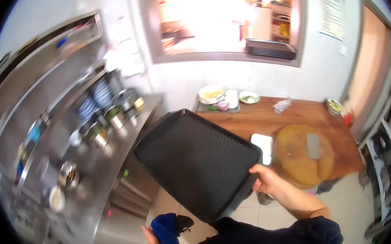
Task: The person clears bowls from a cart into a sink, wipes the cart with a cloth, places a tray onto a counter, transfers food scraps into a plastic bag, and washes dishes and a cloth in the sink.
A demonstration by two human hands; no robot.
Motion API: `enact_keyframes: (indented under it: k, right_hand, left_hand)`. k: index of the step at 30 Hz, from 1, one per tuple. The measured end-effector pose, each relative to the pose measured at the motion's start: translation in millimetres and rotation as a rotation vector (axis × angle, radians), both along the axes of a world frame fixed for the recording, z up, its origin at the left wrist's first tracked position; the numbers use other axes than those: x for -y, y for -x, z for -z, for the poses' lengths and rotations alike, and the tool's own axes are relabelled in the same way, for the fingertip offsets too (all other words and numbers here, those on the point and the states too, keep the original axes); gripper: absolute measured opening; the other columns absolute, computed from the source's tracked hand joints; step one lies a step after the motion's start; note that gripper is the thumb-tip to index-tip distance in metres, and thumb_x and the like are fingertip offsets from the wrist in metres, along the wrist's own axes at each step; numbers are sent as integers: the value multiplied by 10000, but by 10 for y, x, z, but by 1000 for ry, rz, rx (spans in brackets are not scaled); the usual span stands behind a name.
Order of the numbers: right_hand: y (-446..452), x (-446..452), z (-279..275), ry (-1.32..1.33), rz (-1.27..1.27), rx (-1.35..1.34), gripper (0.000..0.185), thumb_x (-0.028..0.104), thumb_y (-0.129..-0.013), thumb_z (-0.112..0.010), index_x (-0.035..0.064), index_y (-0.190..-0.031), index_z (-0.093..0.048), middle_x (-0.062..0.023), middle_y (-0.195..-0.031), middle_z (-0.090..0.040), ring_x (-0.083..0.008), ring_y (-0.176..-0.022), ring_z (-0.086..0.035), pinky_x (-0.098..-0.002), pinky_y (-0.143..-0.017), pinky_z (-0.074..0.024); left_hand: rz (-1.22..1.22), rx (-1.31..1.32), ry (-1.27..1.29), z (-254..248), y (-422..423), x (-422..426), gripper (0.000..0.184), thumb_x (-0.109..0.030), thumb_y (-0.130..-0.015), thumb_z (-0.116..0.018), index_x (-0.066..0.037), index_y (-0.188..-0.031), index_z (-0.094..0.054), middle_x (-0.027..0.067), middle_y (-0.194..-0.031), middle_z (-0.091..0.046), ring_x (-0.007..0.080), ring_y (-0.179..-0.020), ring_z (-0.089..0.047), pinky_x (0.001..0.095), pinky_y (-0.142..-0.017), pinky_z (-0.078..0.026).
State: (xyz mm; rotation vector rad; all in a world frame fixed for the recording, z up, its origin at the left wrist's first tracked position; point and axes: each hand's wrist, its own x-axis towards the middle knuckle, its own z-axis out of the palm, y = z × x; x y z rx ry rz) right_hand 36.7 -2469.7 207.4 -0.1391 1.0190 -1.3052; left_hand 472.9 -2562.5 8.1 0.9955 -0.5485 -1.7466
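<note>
A large black tray (196, 161) with a raised rim is held up in front of my body, tilted. My right hand (267, 180) grips its right edge, thumb on top. Low in the view, my left hand (151, 240) is beside a blue cloth (165, 231), which covers most of the fingers. The cloth hangs just below the tray's near edge, apart from it. A dark shoe shows behind the cloth.
A steel counter (88, 205) with pots and containers runs along the left under shelves. Ahead, a wooden table (247, 119) bears bowls, a round chopping board (291, 165) and a cleaver (313, 146). Stacked trays (271, 49) sit on the window ledge. A shelf rack stands right.
</note>
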Motion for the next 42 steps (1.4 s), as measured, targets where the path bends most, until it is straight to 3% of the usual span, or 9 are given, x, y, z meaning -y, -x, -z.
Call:
enact_keyframes:
  k: [4,16,25,28,32,33,36,37,42]
  right_hand:
    - [932,620,-216,50,293,-108,171,215,-764,-584,60,-817,-535,-29,-606,-552,-77,-382,-440,-165,-337,-364]
    - [3844,3449,-1073,466,1050,-138,158,208,-823,-580,79,-853,-496,-52,-717,-521,-119,-530,-529,-199,-397,-459]
    - [5046,4997,-1406,525,1195,-129,263,172,-846,-596,-34,-991,-519,-126,-750,-591,-198,-580,-606,-240,-482,-532]
    - [5259,5356,-1417,563,905,-357,228,230,-879,-571,10,-935,-545,-107,-702,-627,-161,-529,-595,-244,-452,-530]
    - [5493,5687,-1248,245,745,-883,299,306,-841,-600,42,-982,-611,-40,-707,-614,-250,-690,-618,-401,-658,-516]
    - [5397,5623,-1289,188,661,-1066,336,295,-824,-591,43,-1045,-614,-69,-869,-631,-272,-861,-593,-435,-780,-469]
    - [5451,5569,-1013,207,853,-1834,271,242,-808,-539,33,-940,-649,-128,-861,-619,-323,-776,-585,-416,-705,-477]
    - [5303,5394,-1063,108,855,-1914,297,202,-795,-539,54,-1036,-629,-173,-1054,-592,-343,-942,-556,-439,-842,-435]
    - [5314,5027,-878,-31,1100,-2468,493,236,-802,-573,104,-1264,-468,-132,-1339,-419,-286,-1224,-395,-469,-1020,-280]
  left_hand:
    - [160,49,116,-119,500,829,710,-638,-896,-264,-42,-1101,-590,84,-1029,-634,231,-934,-588,333,-865,-458]
    - [260,181,27,-813,2133,3105,712,-637,-897,-258,-39,-1115,-579,86,-1041,-628,233,-947,-583,337,-877,-451]
    - [291,232,-3,-907,2907,3989,714,-636,-898,-254,-37,-1126,-570,87,-1050,-624,234,-956,-580,340,-886,-445]
    - [283,252,-23,-899,3099,4164,715,-635,-899,-253,-36,-1129,-567,87,-1053,-622,234,-959,-579,341,-889,-444]
    - [289,288,-28,-915,3327,4346,716,-635,-899,-251,-35,-1134,-563,88,-1057,-620,235,-964,-577,342,-892,-441]
    - [290,291,-28,-908,3370,4381,716,-635,-899,-250,-35,-1135,-562,88,-1058,-620,235,-965,-577,343,-893,-441]
    - [300,305,-29,-894,3489,4487,717,-634,-899,-249,-34,-1138,-559,88,-1061,-618,235,-968,-575,344,-896,-439]
    - [303,307,-33,-887,3514,4514,717,-634,-900,-248,-34,-1140,-558,88,-1062,-618,236,-969,-575,344,-897,-438]
    - [323,320,-41,-858,3709,4623,718,-634,-900,-246,-33,-1146,-554,89,-1067,-616,236,-974,-573,346,-902,-435]
